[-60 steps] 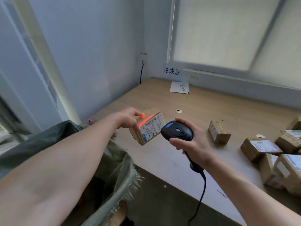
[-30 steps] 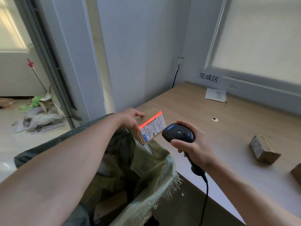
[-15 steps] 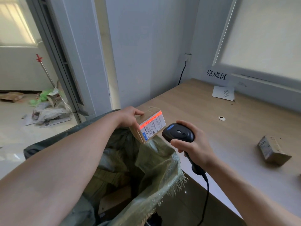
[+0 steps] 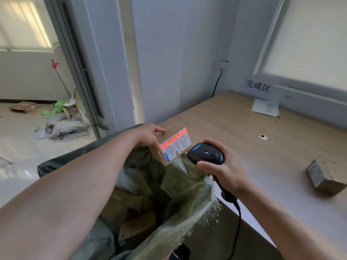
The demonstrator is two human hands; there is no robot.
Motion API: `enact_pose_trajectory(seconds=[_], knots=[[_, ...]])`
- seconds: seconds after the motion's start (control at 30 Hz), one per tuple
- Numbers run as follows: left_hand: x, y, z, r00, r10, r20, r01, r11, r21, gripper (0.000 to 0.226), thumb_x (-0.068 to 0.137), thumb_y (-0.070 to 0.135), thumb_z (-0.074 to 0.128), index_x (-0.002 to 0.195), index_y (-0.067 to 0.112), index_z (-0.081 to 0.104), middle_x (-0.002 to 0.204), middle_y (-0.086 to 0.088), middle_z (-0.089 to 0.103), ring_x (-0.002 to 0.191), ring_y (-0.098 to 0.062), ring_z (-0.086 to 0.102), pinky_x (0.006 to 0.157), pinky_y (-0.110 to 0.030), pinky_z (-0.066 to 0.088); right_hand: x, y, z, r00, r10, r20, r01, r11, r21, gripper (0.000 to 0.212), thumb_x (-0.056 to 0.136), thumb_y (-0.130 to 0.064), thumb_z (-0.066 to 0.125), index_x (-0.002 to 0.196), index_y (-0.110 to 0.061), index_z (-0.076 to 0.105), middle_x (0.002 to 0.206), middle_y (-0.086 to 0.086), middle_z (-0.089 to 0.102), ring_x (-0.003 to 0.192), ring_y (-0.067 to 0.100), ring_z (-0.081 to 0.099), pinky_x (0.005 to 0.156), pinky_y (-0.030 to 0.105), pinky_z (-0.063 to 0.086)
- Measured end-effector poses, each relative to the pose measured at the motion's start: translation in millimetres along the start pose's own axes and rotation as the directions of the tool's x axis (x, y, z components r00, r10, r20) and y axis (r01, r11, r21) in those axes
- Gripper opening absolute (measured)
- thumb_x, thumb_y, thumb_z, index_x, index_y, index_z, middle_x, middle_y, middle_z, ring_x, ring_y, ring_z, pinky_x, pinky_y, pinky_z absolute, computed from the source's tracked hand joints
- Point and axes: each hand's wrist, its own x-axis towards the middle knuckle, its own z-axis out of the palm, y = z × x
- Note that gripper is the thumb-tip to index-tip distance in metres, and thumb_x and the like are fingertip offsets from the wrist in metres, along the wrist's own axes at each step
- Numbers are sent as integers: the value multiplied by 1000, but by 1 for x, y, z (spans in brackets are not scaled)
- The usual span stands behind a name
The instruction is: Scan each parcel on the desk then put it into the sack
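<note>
The left hand (image 4: 148, 136) pinched a small brown cardboard parcel (image 4: 171, 143) above the open green woven sack (image 4: 187, 186). The right hand (image 4: 223, 169), fingers wrapped tight, aimed a black handheld scanner (image 4: 205, 156), its red beam crossing the label.

Your left arm is bare and reaches forward from the bottom left. Your left hand (image 4: 148, 136) is bent at the wrist, with the fingers on top of a small box (image 4: 173, 142) and the thumb under it, holding it tight. Your right arm comes in from the bottom right. Your right hand (image 4: 224, 168) is wrapped around a black scanner (image 4: 205, 153), with the fingers curled over its head. Your two hands are near each other.
</note>
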Motion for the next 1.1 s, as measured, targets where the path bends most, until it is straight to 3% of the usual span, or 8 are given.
enact_pose_trajectory(seconds=[0.27,0.4,0.47,0.57,0.63,0.73,0.9,1.1], knots=[[-5,-13,-2,1000,1,-16,-2,999,-37,93,73,3,85,150,34,42,137,-5,53,124,-28,52,96,-41,52,0,0,11,1000,4,23,-5,999,41,63,58,-17,81,118,-27,64,99,-2,74,72,6,70,57,20,52],[-11,-14,-3,1000,28,-15,-29,995,-91,96,74,-7,78,151,30,36,116,2,53,104,-17,55,67,-24,45,0,-1,16,999,-17,27,15,995,100,58,60,-12,80,113,-29,66,90,-7,76,69,7,68,57,23,53],[-13,-15,-1,999,36,-36,-40,989,-145,96,75,-13,73,152,27,32,106,4,54,92,-10,55,63,-22,44,1,-3,16,999,-27,20,24,993,118,57,61,-11,80,113,-30,66,92,-12,77,74,7,71,59,24,55],[-11,-19,5,995,34,-90,-55,969,-241,99,74,-12,73,153,24,24,111,-1,58,101,-16,59,73,-25,48,5,0,16,1000,-26,0,26,992,125,59,59,-15,83,114,-30,67,95,-8,77,77,11,72,63,25,56],[-8,-21,10,991,33,-131,-72,950,-304,102,75,-8,77,154,21,19,127,-4,54,116,-23,56,87,-31,46,9,4,16,999,-16,-31,20,993,112,72,54,-27,89,123,-27,66,103,1,77,81,18,73,70,31,57],[-3,-21,15,981,41,-192,-111,924,-366,103,76,-3,81,155,18,18,134,-2,47,123,-23,49,94,-32,43,12,6,17,997,-8,-72,15,995,98,86,51,-38,88,132,-21,63,108,6,74,82,20,71,70,32,57],[3,-18,18,969,67,-236,-159,905,-394,101,78,1,82,154,19,18,138,-5,45,125,-24,47,106,-42,42,11,1,19,996,6,-93,7,990,138,73,62,-19,83,131,-16,61,94,12,70,59,20,61,53,29,52],[7,-22,18,964,81,-253,-177,906,-384,100,77,2,83,152,21,20,139,-5,47,122,-22,49,101,-37,44,13,0,21,995,25,-101,-7,984,180,69,63,-18,81,129,-16,61,92,12,69,60,23,59,51,32,50]])
